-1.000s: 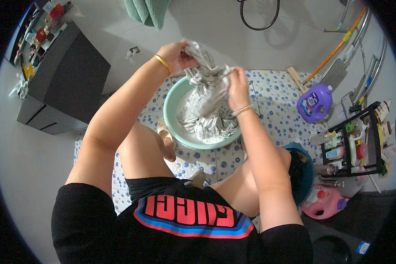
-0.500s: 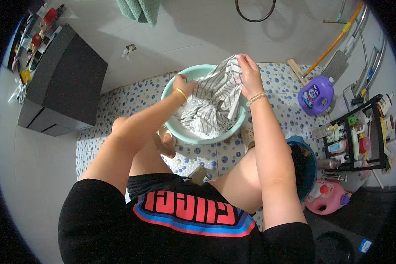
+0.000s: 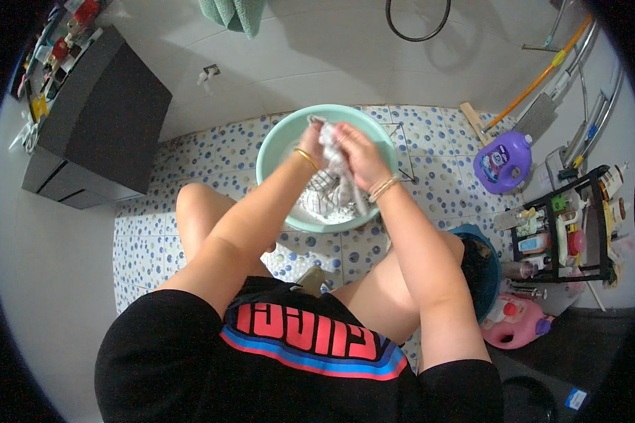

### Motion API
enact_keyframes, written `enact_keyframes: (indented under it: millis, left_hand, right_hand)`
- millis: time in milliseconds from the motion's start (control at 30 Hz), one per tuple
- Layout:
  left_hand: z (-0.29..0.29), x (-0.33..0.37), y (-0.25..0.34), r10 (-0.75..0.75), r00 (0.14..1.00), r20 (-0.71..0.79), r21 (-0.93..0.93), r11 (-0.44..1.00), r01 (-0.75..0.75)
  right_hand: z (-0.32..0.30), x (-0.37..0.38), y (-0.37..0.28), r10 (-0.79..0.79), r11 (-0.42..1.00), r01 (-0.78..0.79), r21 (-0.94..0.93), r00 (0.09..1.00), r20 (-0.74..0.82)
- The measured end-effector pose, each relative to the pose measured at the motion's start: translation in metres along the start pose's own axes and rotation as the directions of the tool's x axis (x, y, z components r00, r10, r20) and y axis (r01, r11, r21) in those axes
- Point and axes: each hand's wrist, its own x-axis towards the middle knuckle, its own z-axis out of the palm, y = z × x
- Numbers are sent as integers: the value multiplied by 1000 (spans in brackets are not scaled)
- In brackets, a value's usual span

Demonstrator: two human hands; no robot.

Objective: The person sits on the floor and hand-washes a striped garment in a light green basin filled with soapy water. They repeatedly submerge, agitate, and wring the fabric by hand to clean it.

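A striped white-and-grey cloth (image 3: 324,192), apparently a garment, is bunched up inside a pale green basin (image 3: 274,148) on the floor. Its upper part rises between my two hands above the water. My left hand (image 3: 313,143), with a gold bangle at the wrist, grips the cloth's top end. Pressed close beside it, my right hand (image 3: 360,158) closes round the same bunched part; a bracelet circles that wrist. Both hands are slightly blurred, so single fingers are hard to make out. Whitish suds show around the cloth's lower folds.
Right of the basin stand a purple detergent bottle (image 3: 502,162) and a black rack (image 3: 559,233) of bottles. A blue bucket (image 3: 497,275) with dark contents is by my right knee, near a pink jug (image 3: 515,323). A dark cabinet (image 3: 109,120) stands left.
My hands have come together over the basin. The cloth, spread wide between them before, is now gathered into a narrow bunch. My right hand has moved left and down.
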Motion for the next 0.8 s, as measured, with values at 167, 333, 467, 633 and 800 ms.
enact_keyframes:
  millis: [167,333,467,633,800]
  left_hand:
    - [-28,23,50,-106,979,176,304,951,48]
    - [13,-30,79,-361,918,164,867,497,41]
    - [45,-46,86,-687,718,112,932,-177,-316]
    - [92,-62,83,-697,715,58,574,-563,-595]
    - [100,-63,104,-612,768,189,528,-597,-604]
  right_hand:
    - [-9,-2,23,382,770,-101,-630,864,328]
    - [-34,12,-2,85,477,-108,-872,993,-76]
    - [-45,24,-4,-249,173,333,-927,925,286]
    - [-17,19,7,228,390,302,-870,884,409]
    - [-41,29,28,156,600,132,-789,948,277]
